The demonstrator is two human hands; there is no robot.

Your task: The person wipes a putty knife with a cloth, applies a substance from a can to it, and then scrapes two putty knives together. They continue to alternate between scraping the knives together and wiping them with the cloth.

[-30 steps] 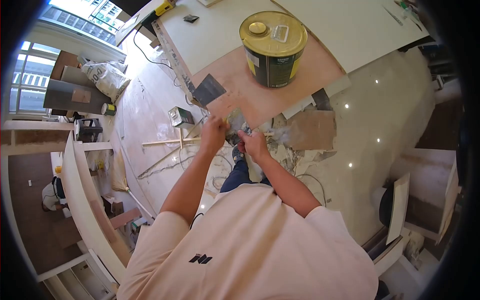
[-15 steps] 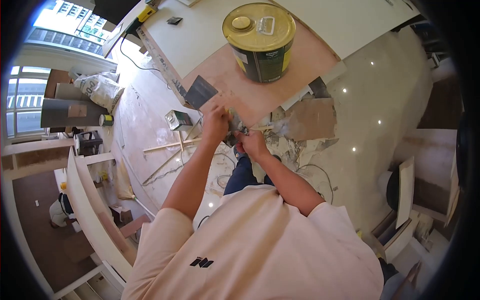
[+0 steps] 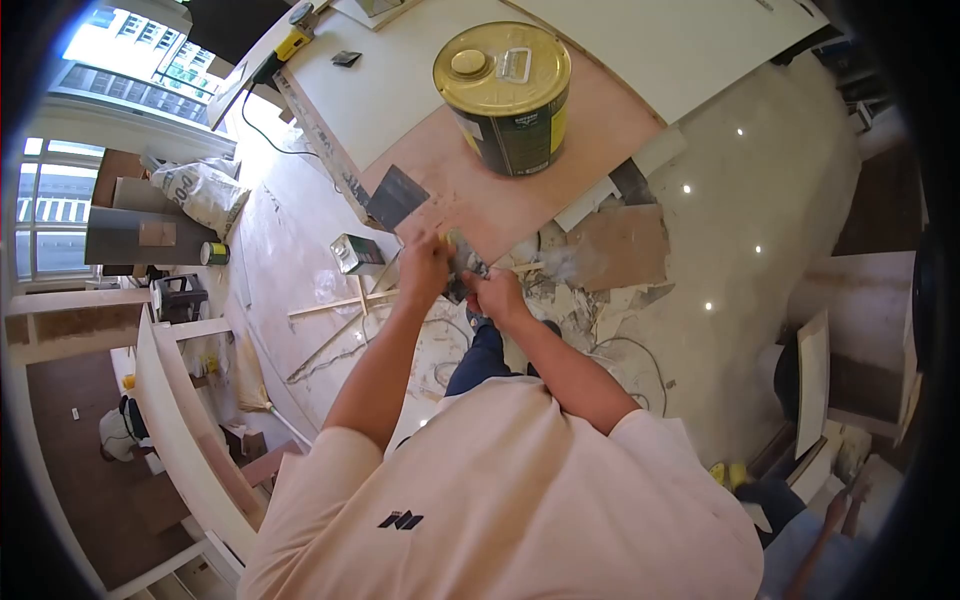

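Observation:
In front of my body, at the near corner of the wooden board (image 3: 500, 212), both hands are closed round a small crumpled-looking item (image 3: 464, 262), dark and greyish with a hint of yellow; its kind I cannot make out. My left hand (image 3: 425, 262) grips its upper left side with bent fingers. Lower down, my right hand (image 3: 495, 294) pinches its other end. On the board just beyond my left hand lies a flat dark square sheet (image 3: 397, 197). A large metal can (image 3: 512, 130) with a gold lid and folded handle stands upright farther back.
A yellow power tool (image 3: 293, 42) with a cord lies at the board's far left. On the floor are a smaller tin (image 3: 356, 254), wooden strips (image 3: 340, 305), cables and broken scraps (image 3: 590, 310). At lower right is another person (image 3: 800, 530), near yellow shoes (image 3: 728, 474).
The view has shifted slightly, and both hands stay on the same item with little movement. More of the other person and the yellow shoes now shows at lower right.

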